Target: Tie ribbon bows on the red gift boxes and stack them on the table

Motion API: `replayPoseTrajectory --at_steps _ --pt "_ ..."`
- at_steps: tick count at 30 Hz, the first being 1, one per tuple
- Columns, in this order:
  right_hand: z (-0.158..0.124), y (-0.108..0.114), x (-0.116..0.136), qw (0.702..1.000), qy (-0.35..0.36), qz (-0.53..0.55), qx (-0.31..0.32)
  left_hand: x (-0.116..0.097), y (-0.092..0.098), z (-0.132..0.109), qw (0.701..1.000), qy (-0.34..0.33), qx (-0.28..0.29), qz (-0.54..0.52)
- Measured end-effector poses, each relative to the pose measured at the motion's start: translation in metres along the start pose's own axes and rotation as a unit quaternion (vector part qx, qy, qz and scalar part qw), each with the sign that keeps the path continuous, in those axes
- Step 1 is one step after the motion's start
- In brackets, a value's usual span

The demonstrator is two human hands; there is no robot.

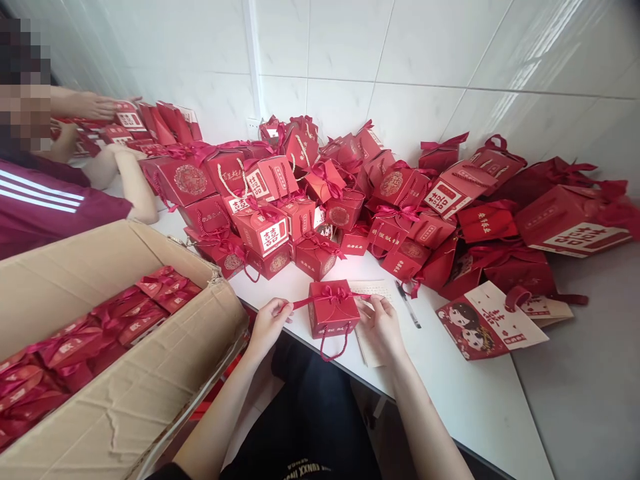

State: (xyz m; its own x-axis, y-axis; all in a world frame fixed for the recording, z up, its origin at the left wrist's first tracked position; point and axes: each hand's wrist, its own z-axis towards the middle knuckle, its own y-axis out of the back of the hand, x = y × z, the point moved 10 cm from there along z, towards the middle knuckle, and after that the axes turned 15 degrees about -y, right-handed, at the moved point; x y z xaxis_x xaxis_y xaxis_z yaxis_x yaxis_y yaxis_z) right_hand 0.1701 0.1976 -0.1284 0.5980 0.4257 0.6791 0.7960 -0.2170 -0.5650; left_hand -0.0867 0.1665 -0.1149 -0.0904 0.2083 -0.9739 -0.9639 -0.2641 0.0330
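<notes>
The left grip [273, 323] is closed on one tail of a dark-red satin ribbon [336, 293], pinching it between thumb and fingers, and the right grip [384, 327] pinches the other tail in the same way. Drawn out to both sides, the ribbon forms a bow on top of a small red gift box [333, 320], which sits between the two grips: at 3 o'clock from the left one, at 9 o'clock from the right. It rests at the near edge of the white surface [480, 400], its twisted rope handle [336, 352] hanging at 6 o'clock.

From the box, a notepad [369, 352] lies at 3 o'clock, partly behind the right hand, with a pen [409, 307] just beyond. Farther out that way stands a cream-and-red cartoon-couple box [473, 327]. A heap of red candy-style boxes [270, 233] spreads from 10 to 2 o'clock, against a tiled wall [320, 40]. At 9 o'clock, an open cardboard carton [195, 347] holds more ribboned boxes [170, 290]. At 10 o'clock, a co-worker's hand [95, 105] is beside further red boxes [170, 123].
</notes>
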Motion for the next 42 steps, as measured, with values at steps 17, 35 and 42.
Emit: replayPoseTrajectory --at_steps 17,35,42 --pt "0.013 0.06 0.033 0.985 0.048 0.127 -0.111 0.02 0.08 -0.017 0.98 0.034 -0.069 0.182" --pt "-0.058 0.07 0.102 0.942 0.285 0.032 -0.175 -0.007 0.075 -0.016 0.983 0.014 -0.064 0.174" --pt "-0.118 -0.069 0.091 0.893 0.167 -0.328 0.259 -0.09 0.005 0.012 0.991 -0.106 -0.042 -0.073"
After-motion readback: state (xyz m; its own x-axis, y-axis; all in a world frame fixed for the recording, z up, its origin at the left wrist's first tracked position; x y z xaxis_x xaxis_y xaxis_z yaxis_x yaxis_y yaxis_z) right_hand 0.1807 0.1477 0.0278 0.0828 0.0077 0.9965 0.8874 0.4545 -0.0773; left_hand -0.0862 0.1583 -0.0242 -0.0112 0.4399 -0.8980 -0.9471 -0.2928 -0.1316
